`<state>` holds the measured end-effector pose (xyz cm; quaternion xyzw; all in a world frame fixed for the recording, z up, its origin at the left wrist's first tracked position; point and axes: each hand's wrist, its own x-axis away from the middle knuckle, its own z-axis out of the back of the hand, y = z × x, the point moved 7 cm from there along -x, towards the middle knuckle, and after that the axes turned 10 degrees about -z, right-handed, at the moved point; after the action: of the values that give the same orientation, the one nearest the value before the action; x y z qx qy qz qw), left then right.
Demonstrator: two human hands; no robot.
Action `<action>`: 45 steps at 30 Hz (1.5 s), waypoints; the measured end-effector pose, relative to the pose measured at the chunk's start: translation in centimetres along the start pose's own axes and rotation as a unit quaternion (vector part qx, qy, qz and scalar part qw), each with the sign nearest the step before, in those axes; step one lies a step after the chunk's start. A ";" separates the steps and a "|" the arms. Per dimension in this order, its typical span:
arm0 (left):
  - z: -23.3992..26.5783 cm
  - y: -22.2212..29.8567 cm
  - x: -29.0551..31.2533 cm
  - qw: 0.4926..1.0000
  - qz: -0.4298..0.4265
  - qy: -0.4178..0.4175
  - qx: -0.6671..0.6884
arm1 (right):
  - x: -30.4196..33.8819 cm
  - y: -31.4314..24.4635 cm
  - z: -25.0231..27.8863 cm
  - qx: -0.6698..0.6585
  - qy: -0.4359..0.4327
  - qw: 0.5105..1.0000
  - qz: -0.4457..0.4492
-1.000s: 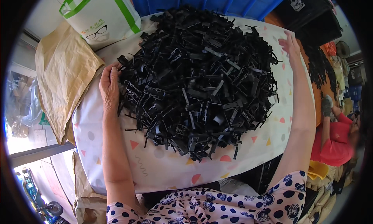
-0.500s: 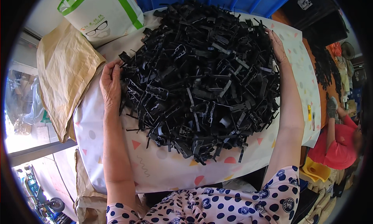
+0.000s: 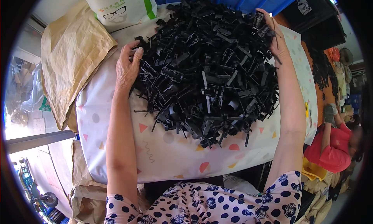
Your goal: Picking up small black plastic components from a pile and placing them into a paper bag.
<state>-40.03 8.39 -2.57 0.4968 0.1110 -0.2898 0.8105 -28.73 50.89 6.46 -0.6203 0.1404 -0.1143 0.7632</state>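
Two hands bracketing one heap of black plastic clips, piled on patterned tablecloth. Gathering judged well along: heap compact, few strays at near edge. Left hand flat, fingers together against left flank. Right hand spread over far right top.

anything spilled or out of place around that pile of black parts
Nothing is spilled. The pile of black plastic parts sits on the patterned cloth, with the left hand and right hand cupping its sides. A few loose pieces straggle at the near edge.
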 end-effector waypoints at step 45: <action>0.0 -2.6 2.7 0.993 -0.091 -0.020 0.077 | 18.0 9.7 7.7 -0.012 0.256 0.967 -0.003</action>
<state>-39.31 6.56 -5.76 0.5399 0.1166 -0.3798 0.7421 -9.17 53.63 -2.89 -0.5801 0.3304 -0.2698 0.6940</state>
